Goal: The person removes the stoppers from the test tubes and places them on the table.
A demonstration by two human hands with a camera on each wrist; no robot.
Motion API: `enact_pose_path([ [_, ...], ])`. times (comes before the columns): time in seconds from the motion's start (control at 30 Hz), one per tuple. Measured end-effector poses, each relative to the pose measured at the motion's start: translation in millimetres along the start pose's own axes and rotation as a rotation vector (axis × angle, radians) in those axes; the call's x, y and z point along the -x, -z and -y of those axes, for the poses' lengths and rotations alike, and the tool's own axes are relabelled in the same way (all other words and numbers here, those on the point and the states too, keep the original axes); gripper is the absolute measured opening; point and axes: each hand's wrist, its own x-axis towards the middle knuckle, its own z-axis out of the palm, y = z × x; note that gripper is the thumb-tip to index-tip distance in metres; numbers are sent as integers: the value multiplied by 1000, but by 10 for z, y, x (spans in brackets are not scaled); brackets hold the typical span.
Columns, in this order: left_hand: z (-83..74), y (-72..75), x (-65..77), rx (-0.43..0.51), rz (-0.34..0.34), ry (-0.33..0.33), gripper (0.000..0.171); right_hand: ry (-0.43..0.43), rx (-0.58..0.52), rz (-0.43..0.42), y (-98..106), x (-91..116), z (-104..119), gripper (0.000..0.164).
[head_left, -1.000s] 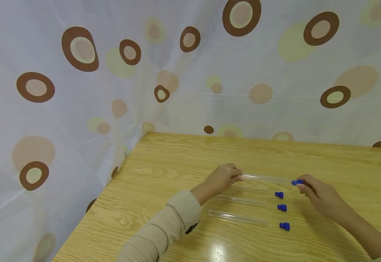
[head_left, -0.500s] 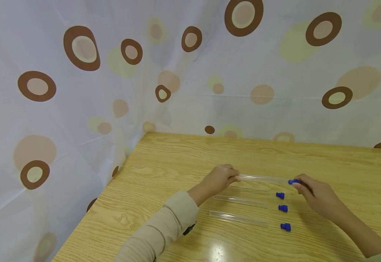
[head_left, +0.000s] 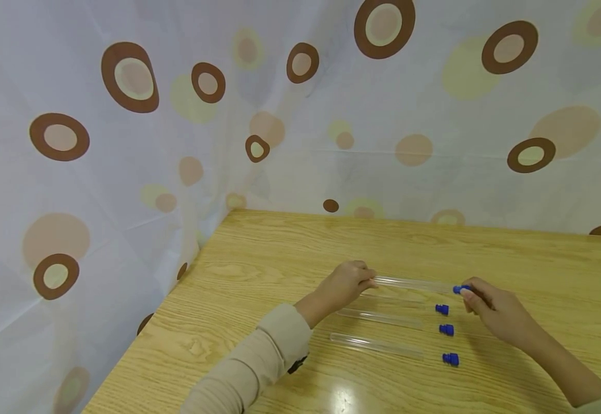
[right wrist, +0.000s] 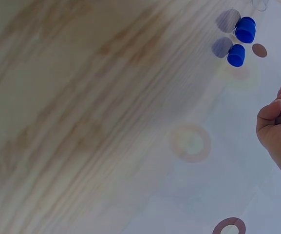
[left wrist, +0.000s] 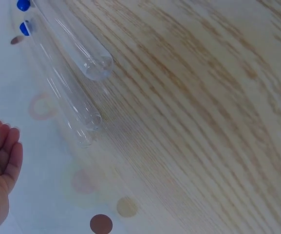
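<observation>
In the head view, my left hand (head_left: 343,284) grips the left end of a clear test tube (head_left: 411,283) held roughly level. At the tube's other end, my right hand (head_left: 497,313) pinches a blue stopper (head_left: 458,290), its narrow part right at the tube's mouth. Nearer to me, three more clear tubes lie side by side, the front one (head_left: 375,344) showing best. Off their right ends sits a column of three blue stoppers, with the middle stopper (head_left: 446,329) between the other two. The right wrist view shows curled right fingers, their grip mostly cut off.
The wooden table (head_left: 259,264) carries everything. Behind it and along its left side hangs a pale curtain (head_left: 300,172) with brown and yellow circles. My left sleeve (head_left: 259,368) reaches across the front, left of the lying tubes.
My right hand has moved slightly left with the blue stopper, and my left hand has shifted a little left with the tube. The lying tubes and stoppers have stayed put.
</observation>
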Motion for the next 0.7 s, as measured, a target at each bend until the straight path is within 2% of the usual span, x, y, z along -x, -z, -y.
enact_pose_path([
  [0.33, 50, -43, 43, -18, -38, -4, 27, -79, -149, 81, -1, -22, 45, 27],
  [0.7, 78, -35, 81, -31, -54, -14, 26, -218, -211, 149, -20, -58, 130, 37],
])
